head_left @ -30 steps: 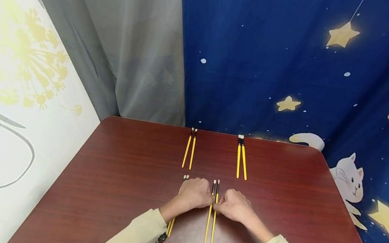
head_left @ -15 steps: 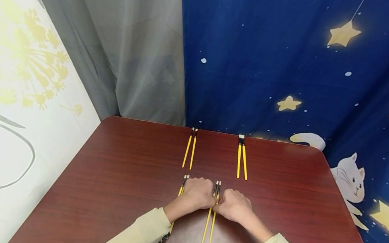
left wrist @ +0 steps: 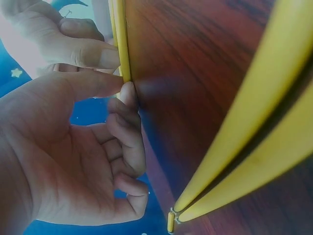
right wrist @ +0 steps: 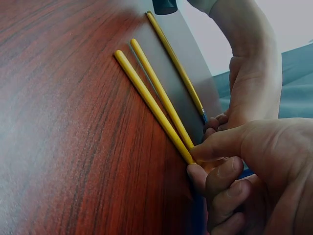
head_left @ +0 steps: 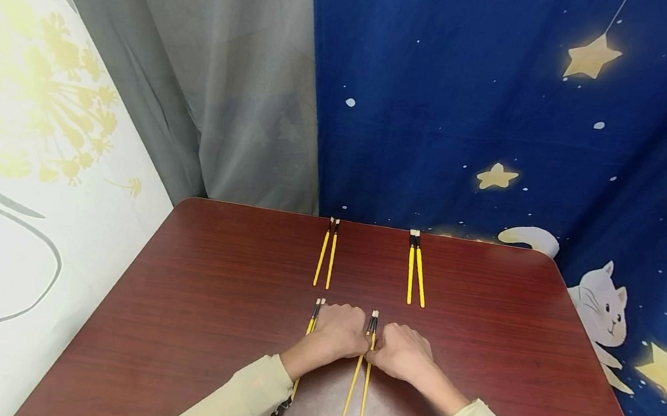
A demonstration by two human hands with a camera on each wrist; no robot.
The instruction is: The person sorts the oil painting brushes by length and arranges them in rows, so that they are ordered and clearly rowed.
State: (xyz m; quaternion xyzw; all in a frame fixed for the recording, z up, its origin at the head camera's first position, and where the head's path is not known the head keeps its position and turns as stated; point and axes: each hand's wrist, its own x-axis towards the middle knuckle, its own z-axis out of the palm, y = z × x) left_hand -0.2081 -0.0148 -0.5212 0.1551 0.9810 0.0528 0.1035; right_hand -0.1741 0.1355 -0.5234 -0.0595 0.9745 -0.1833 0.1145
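Note:
Two paintbrushes with yellow handles, black ferrules and white bristle tips lie between my hands at the front middle of the table in the head view. My left hand (head_left: pixel 340 330) pinches the left paintbrush (head_left: pixel 352 387) partway along its handle, and my right hand (head_left: pixel 403 352) pinches the right paintbrush (head_left: pixel 365 392). Their bristle ends sit together while the handle ends spread apart, as the right wrist view also shows with the handles (right wrist: pixel 151 103). Just left of my left hand is another pair of paintbrushes (head_left: pixel 310 327), partly covered by that hand and forearm.
At the table's far edge lie two more pairs of paintbrushes, one on the left (head_left: pixel 332 256) and one on the right (head_left: pixel 418 270). The reddish-brown table (head_left: pixel 206 276) meets a grey curtain (head_left: pixel 261 88) and a blue star-patterned curtain (head_left: pixel 421 108) behind.
The two held paintbrushes have come closer at the bristle ends. The left one shifted right at its tip as my left hand moved slightly right; my right hand stayed nearly still.

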